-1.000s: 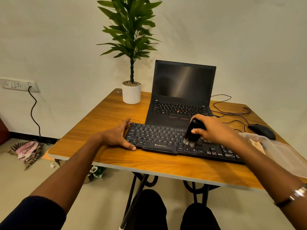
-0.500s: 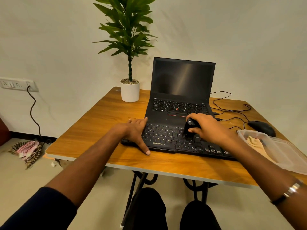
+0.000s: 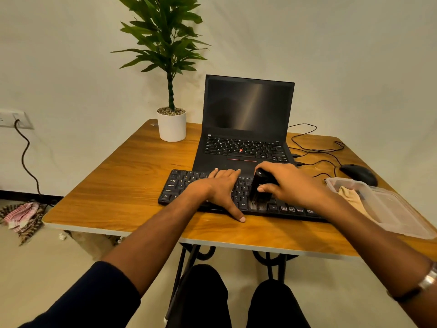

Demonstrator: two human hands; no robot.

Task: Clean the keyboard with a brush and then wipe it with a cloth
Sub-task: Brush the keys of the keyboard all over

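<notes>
While brushing is under way, the keyboard (image 3: 186,188) lies flat near the front edge of the wooden table (image 3: 123,185), directly in front of the open laptop (image 3: 246,129) and touching or nearly touching its front lip. Item 1, keyboard: black, slim, rigid plastic; judged light and prone to sliding on the smooth top, with keycaps that could lift under a rough stroke; best steadied by pressing on its deck or gripping its front edge. Item 2, brush (image 3: 259,188): short black body, bristles splayed down onto the lower key rows right of centre; judged stiff in the handle, soft at the tip. Right hand (image 3: 290,183) is wrapped around the brush body from above. Left hand (image 3: 217,188) lies flat and unclenched across the middle keys, fingers spread, thumb reaching over the front edge onto the table, holding nothing and pinning the board just beside the brush. Item 3, cloth (image 3: 350,195): tan, soft, crumpled inside a clear plastic container (image 3: 402,216) at the right of the keyboard, untouched. Beyond: a black mouse (image 3: 359,174) with trailing cables, and a potted plant (image 3: 171,124) at the back.
</notes>
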